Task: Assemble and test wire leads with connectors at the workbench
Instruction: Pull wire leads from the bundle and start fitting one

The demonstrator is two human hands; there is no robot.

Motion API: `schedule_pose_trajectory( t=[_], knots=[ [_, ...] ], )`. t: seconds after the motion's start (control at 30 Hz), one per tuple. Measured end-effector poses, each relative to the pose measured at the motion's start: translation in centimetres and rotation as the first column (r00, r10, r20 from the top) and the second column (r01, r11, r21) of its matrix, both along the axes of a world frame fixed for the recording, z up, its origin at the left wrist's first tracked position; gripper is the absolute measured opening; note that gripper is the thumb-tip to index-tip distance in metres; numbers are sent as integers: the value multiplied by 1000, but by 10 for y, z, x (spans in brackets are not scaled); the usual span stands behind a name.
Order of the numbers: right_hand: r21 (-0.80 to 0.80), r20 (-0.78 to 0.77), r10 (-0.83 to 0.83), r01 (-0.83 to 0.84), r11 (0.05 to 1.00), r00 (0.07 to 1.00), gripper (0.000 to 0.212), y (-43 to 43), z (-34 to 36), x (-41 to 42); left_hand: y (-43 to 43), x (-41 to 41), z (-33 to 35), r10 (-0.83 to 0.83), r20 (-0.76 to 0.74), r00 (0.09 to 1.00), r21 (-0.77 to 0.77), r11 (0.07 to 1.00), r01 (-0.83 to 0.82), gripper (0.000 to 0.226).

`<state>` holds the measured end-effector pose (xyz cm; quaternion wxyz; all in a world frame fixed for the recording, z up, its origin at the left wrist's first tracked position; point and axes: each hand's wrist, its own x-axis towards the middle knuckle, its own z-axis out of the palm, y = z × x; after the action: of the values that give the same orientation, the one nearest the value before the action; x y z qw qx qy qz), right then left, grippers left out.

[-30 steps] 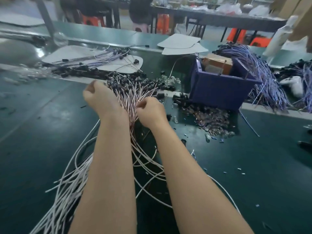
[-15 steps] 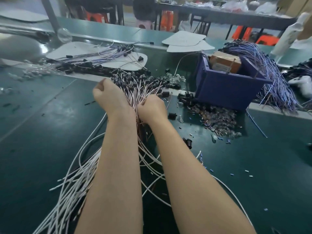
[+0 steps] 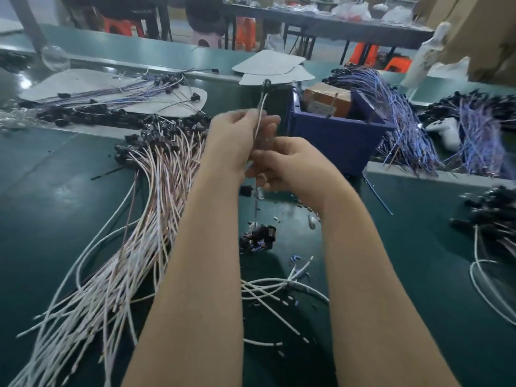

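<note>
**One lead up, several ways to snag it**

We held a single lead [image 3: 261, 113] up just in front of the bin [image 3: 335, 135]. Our left hand [image 3: 234, 141] pinched it between curled fingers. Our right hand [image 3: 287, 169], just below, was curled round it too, though blur hid the exact grip. Its black connector [image 3: 266, 82] stood above the hands, about level with the bin's rim. We judged three risks. A tug could catch that connector on the rim. The hanging tail could drag the loose connectors [image 3: 258, 236] lying nearer us than the bin. A hard pull might strain the joint.
</note>
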<state>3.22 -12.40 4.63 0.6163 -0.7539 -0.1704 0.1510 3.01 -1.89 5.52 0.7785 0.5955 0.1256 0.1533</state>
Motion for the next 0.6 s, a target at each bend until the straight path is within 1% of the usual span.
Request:
schedule_pose_trajectory(
  t=[0.07,0.1,0.13,0.2,0.23,0.3,0.37,0.43,0.47,0.53,0.57,0.6],
  knots=[
    [51,-8,-5,5,999,1000,15,-25,2,-2,-22,2,10,-71,98,993,114,992,59,16],
    [61,20,-2,1,998,1000,13,-37,3,-2,-34,2,16,-127,142,982,187,977,100,14],
    [65,63,-5,1,998,998,9,-48,4,-2,-45,2,21,-188,176,966,267,954,137,13],
    [127,146,-86,68,990,986,14,-69,5,0,-71,2,26,-304,203,931,435,880,193,13],
    [192,167,-157,124,974,973,16,-78,5,2,-81,1,27,-350,190,917,509,834,213,11],
    [314,165,-290,228,922,943,18,-93,5,7,-95,3,22,-393,140,909,606,760,235,17],
    [411,100,-408,336,848,908,20,-106,2,14,-103,7,9,-391,84,917,640,726,251,22],
    [474,-5,-522,462,750,853,24,-118,-4,22,-102,11,-6,-353,16,936,690,681,245,19],
    [475,-43,-564,513,715,825,26,-124,-8,26,-99,14,-13,-334,-35,942,713,652,258,18],
    [425,-89,-619,592,685,780,31,-131,-17,33,-87,19,-24,-312,-141,940,744,593,308,17],
    [382,-105,-641,625,681,761,33,-133,-22,37,-80,20,-27,-303,-178,936,747,577,329,16],
    [338,-117,-655,650,681,747,35,-134,-26,39,-74,20,-29,-292,-200,935,739,582,339,16]
  ],
)
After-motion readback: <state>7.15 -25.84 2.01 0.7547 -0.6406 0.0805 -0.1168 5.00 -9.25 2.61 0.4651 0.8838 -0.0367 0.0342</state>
